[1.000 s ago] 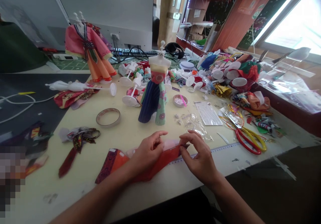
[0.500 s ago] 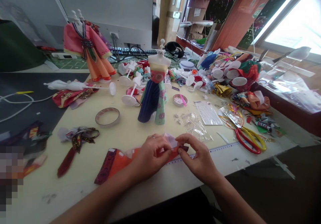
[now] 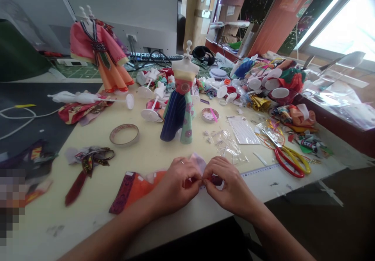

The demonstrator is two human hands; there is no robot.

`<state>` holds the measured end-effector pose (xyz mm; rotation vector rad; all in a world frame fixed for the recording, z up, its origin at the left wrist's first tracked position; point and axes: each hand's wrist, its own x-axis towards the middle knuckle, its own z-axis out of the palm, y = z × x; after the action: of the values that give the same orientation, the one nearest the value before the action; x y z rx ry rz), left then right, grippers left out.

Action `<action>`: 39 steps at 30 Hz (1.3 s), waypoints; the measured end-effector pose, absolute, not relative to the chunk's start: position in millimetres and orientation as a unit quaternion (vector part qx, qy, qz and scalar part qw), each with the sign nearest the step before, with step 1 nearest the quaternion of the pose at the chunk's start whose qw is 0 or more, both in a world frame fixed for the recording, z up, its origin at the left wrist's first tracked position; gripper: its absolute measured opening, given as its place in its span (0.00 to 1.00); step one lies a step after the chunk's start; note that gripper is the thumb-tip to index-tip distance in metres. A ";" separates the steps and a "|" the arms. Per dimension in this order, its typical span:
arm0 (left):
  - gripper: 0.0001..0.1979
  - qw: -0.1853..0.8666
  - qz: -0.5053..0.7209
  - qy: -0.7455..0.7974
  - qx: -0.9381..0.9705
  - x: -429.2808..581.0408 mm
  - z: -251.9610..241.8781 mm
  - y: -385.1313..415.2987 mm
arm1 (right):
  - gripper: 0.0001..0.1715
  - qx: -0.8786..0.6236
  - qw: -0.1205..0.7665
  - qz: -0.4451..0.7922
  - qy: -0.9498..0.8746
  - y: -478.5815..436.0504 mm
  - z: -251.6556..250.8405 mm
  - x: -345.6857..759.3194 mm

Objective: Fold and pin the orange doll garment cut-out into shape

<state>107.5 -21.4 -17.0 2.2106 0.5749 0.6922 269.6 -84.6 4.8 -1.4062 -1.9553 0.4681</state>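
Note:
An orange piece of fabric [image 3: 146, 189] with a patterned purple border lies at the table's front, running under my left hand [image 3: 183, 181]. That hand is closed in a pinch on the fabric's far part. Right against it, my right hand [image 3: 225, 183] pinches the same fabric, and the fingertips of both meet. A dark end of the cloth shows inside the right hand's curl. Pale lilac cloth [image 3: 197, 162] sticks up behind the fingers. A ruler [image 3: 259, 171] lies flat beside my right hand. The exact edge between the fingertips is hidden.
A dressed mannequin [image 3: 180, 97] stands ahead, with another in pink and orange [image 3: 102, 54] at back left. Around them are a tape roll [image 3: 124, 134], a small dish [image 3: 210, 115], red-and-yellow-handled scissors [image 3: 288, 161], a plastic bag [image 3: 230, 148] and fabric scraps [image 3: 90, 163]. Piled stands and cloth fill the back right.
My right hand has shifted slightly left and turned inward, so its fingertips now touch those of my left hand. The fabric stays pinched. The view has tilted a little.

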 end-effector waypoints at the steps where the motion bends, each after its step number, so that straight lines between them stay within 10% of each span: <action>1: 0.08 0.367 0.269 0.221 0.863 107.6 -16.5 -21.7 | 0.09 -0.540 0.340 0.179 -0.749 -84.7 4.1 269.1; 39: 0.06 0.374 0.238 0.225 0.868 104.3 -14.1 -22.2 | 0.06 -0.584 0.365 0.422 -0.589 -88.0 -4.9 271.0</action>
<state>104.3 -22.2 -14.1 2.2219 0.5764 0.6096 271.0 -88.0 -4.9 -1.5021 -1.5156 1.0856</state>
